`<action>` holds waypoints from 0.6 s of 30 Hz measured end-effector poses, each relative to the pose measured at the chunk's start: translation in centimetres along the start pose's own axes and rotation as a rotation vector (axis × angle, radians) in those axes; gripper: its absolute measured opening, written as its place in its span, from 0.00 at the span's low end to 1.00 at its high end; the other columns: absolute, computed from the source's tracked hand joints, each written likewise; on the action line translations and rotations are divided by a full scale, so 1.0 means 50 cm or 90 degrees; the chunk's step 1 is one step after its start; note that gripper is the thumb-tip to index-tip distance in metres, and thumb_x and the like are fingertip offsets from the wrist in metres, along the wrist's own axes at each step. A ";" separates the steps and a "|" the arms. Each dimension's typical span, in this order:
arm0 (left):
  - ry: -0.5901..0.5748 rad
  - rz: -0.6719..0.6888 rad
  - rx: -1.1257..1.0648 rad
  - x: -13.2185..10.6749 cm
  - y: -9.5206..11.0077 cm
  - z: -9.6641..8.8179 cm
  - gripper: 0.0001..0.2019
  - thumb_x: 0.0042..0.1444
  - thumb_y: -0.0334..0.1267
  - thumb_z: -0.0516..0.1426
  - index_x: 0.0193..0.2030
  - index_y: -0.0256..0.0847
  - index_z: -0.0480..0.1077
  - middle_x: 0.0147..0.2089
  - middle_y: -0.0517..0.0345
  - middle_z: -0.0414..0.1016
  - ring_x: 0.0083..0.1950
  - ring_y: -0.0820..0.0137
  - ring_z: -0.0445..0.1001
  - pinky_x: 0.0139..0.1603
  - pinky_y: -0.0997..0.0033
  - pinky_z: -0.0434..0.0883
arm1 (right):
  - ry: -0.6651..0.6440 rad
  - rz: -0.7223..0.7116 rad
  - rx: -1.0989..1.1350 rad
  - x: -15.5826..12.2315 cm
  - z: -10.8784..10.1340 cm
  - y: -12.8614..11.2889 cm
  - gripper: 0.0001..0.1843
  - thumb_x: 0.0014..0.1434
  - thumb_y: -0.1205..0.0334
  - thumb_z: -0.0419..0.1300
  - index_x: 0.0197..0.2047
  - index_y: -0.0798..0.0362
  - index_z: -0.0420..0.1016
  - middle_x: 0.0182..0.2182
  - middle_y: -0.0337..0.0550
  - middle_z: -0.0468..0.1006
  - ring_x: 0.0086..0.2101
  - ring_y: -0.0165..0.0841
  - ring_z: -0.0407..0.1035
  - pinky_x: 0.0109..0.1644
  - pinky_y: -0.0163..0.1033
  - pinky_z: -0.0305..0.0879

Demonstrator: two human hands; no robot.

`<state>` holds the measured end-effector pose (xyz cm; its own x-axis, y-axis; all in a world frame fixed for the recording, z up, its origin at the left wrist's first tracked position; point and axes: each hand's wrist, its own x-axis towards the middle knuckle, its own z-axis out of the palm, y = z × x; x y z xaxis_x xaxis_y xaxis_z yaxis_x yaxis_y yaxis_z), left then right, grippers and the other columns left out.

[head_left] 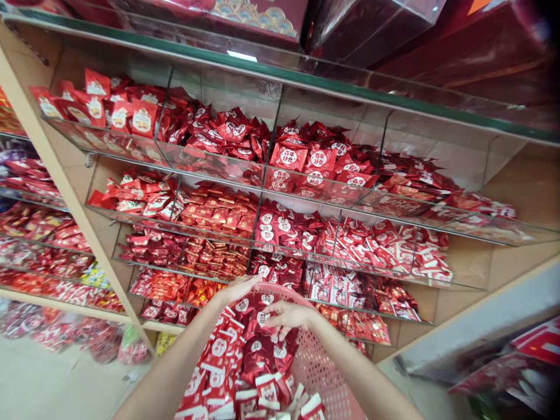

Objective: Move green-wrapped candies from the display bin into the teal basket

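The left hand (241, 288) is at the far edge of a pink basket (321, 364); the right hand (291, 317) is over red packets (258, 357) (white-printed) inside.

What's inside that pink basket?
The pink basket holds bright red packets on the left, dark red packets beside them and white-ended packets nearest the camera. Anything beneath the top layer or right hand is covered.

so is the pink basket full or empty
Not empty: red packets lie inside the pink basket. Its near end is cut off, so I cannot tell how full.
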<state>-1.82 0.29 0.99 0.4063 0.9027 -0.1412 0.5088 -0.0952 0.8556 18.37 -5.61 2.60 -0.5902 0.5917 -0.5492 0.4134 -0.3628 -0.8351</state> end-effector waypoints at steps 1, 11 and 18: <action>0.001 -0.002 0.003 0.000 -0.001 0.000 0.32 0.51 0.66 0.41 0.32 0.41 0.73 0.38 0.56 0.75 0.43 0.62 0.70 0.50 0.63 0.62 | -0.015 0.009 0.011 0.002 0.000 0.001 0.29 0.42 0.54 0.68 0.47 0.55 0.67 0.31 0.40 0.74 0.22 0.26 0.71 0.23 0.30 0.68; -0.002 0.016 -0.027 0.013 -0.019 0.005 0.32 0.51 0.66 0.42 0.33 0.40 0.74 0.38 0.55 0.76 0.44 0.62 0.70 0.51 0.64 0.62 | 0.064 -0.010 0.104 0.027 0.021 0.001 0.22 0.38 0.61 0.71 0.33 0.56 0.66 0.22 0.33 0.71 0.20 0.24 0.69 0.27 0.29 0.68; -0.008 0.017 -0.036 0.012 -0.023 0.004 0.32 0.51 0.66 0.43 0.33 0.41 0.74 0.38 0.56 0.76 0.44 0.62 0.69 0.51 0.64 0.62 | 0.140 -0.033 0.096 0.038 0.031 0.011 0.13 0.46 0.60 0.67 0.29 0.58 0.68 0.24 0.39 0.73 0.20 0.24 0.69 0.26 0.29 0.69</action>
<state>-2.00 0.84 -0.19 0.4296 0.8945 -0.1240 0.4545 -0.0954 0.8856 16.39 -5.80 1.02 -0.4367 0.7482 -0.4995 0.2686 -0.4214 -0.8662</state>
